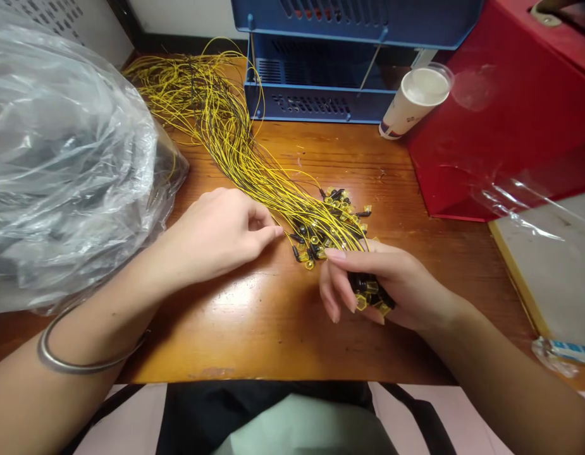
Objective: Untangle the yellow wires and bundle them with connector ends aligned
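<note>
A long bundle of thin yellow and black wires (235, 151) runs from the back left of the table toward me. Its near ends carry black sleeves and clear yellow hexagonal caps, lying in a loose pile (315, 237). My right hand (391, 278) is closed round several of these capped wire ends (368, 294), which stick out below the thumb. Beside the pile, my left hand (230, 234) has thumb and forefinger pinched together at a yellow wire; its other fingers are curled under and hidden.
A big clear plastic bag (74, 158) fills the left side. Blue slotted metal housings (311, 101) stand at the back. A paper cup (410, 104) leans near a red box (491, 120) on the right. Below that lies a pale board (553, 265) with a yellow edge.
</note>
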Demonstrator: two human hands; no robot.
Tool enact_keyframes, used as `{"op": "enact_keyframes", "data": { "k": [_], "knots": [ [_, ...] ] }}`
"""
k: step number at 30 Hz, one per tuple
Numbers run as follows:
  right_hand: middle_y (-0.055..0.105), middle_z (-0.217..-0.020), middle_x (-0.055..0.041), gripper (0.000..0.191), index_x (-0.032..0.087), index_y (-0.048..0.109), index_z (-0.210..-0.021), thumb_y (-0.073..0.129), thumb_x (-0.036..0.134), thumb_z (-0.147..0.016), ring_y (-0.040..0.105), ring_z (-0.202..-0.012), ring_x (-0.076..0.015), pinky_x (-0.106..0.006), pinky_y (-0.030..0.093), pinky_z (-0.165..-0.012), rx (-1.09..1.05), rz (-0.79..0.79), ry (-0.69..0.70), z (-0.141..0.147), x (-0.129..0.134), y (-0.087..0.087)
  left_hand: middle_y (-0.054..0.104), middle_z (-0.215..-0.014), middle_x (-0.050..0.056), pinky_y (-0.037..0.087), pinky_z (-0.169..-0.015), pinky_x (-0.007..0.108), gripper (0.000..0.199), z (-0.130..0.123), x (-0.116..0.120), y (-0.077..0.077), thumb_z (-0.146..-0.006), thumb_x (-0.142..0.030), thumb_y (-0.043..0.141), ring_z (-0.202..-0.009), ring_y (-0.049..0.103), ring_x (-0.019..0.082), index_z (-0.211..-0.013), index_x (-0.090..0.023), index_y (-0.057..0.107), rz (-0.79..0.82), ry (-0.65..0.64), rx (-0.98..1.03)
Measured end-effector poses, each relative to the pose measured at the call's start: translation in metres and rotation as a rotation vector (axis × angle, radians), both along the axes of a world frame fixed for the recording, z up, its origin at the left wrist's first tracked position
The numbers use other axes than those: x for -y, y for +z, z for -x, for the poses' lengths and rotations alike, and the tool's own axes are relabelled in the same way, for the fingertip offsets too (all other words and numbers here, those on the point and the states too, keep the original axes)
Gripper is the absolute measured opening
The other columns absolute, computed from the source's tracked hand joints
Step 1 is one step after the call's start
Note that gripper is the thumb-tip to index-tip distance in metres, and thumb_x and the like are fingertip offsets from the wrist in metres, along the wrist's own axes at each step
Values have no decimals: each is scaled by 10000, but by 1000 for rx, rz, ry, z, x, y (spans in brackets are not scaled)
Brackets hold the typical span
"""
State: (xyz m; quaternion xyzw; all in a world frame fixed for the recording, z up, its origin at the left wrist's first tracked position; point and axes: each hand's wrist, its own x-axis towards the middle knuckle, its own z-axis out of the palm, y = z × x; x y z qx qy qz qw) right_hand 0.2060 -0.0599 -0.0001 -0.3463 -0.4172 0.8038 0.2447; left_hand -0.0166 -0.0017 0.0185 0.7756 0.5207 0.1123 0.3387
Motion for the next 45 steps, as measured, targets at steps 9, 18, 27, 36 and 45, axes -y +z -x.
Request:
{"op": "enact_keyframes", "data": {
  "k": [9, 18, 27, 36, 45],
  "knots": [
    [665, -624, -63, 463, 114, 712, -643, 503, 362, -972, 459, -401, -57, -175, 287, -330, 36, -28, -5, -2, -2, -1, 712, -739, 6, 339, -626, 246, 162, -7, 2, -13, -840, -270, 609, -615, 570, 132, -911, -236, 752, -156, -225, -167],
    [674, -672, -67, 458, 120, 736, -687, 498, 373, -986, 524, -477, -72, -157, 330, -354, 77, -73, -22, -5, -2, -1, 677, -701, -6, 374, -622, 212, 169, 3, -8, -6, -868, -237, 593, -609, 561, 101, -850, -203, 757, -125, -368, -71],
    [649, -688, -27, 406, 132, 753, -843, 531, 445, -976, 538, -521, -72, -140, 367, -380, 270, -152, -94, 0, 3, -2, 606, -586, -37, 360, -466, 158, 171, 11, -2, 12, -911, -290, 631, -472, 454, 56, -921, -183, 765, 136, -552, 194],
    [726, -803, -94, 305, 99, 720, -872, 482, 288, -883, 529, -494, -98, -194, 320, -369, 69, -7, 164, 2, 0, -4, 756, -775, -12, 475, -639, 145, 152, -10, 14, 0, -942, -128, 576, -668, 669, 76, -939, -170, 722, 65, -630, 394],
    [670, -633, -45, 363, 98, 710, -740, 545, 351, -941, 562, -515, -75, -176, 362, -451, 125, 98, 290, 2, 1, 0, 565, -534, -63, 366, -483, 172, 108, 2, 9, 4, -908, -274, 645, -445, 469, 56, -894, -177, 692, -160, -516, 259]
  ]
}}
